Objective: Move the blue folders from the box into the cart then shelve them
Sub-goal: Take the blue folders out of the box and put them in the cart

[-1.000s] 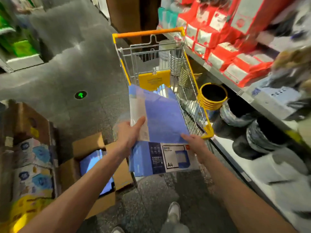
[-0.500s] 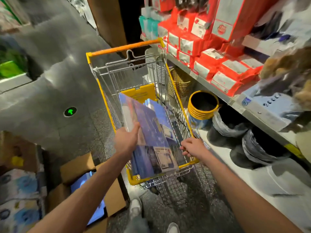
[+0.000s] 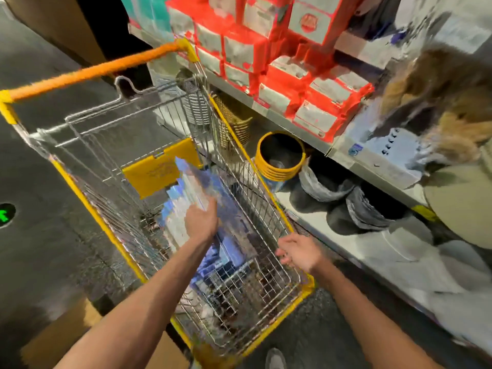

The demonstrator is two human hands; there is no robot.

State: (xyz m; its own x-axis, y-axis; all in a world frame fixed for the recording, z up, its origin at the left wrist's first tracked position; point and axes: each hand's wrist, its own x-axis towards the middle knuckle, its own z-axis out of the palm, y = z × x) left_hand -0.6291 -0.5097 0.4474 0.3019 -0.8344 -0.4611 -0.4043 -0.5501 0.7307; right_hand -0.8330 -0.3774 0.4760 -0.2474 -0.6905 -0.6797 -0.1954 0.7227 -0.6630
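Note:
The blue folders (image 3: 187, 191) lie tilted inside the wire cart (image 3: 106, 231), which has a yellow rim and an orange handle bar (image 3: 93, 73). The stack is motion-blurred. My left hand (image 3: 202, 222) reaches into the basket and holds the stack's left edge, thumb on top. My right hand (image 3: 299, 253) hovers by the cart's right rim, fingers loosely curled and holding nothing. A flap of the cardboard box (image 3: 66, 336) shows at the bottom left; its inside is out of view.
Shelves on the right carry red-and-white packs (image 3: 279, 62). Below them stand a yellow bucket (image 3: 279, 155), a woven basket (image 3: 235, 121) and dark bagged items (image 3: 356, 209). A green arrow mark (image 3: 4, 215) glows on the grey floor at left.
The folder stack went down deeper into the cart with my left hand still on it. My right hand let go and drew back to the right rim.

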